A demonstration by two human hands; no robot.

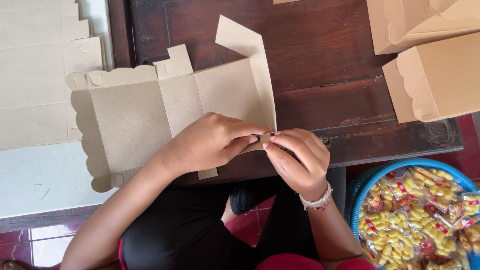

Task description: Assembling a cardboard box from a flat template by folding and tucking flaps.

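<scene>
A flat brown cardboard box blank with scalloped edges lies unfolded on the dark wooden table. My left hand rests on its near right corner and pinches a small flap there. My right hand, with a beaded bracelet on the wrist, pinches the same flap from the other side, fingertips touching the left thumb. One panel of the blank stands up at the far right.
A stack of flat blanks lies at the left. Two folded cardboard boxes stand at the table's right end. A blue basket of small packets of yellow snacks sits on the floor at the lower right.
</scene>
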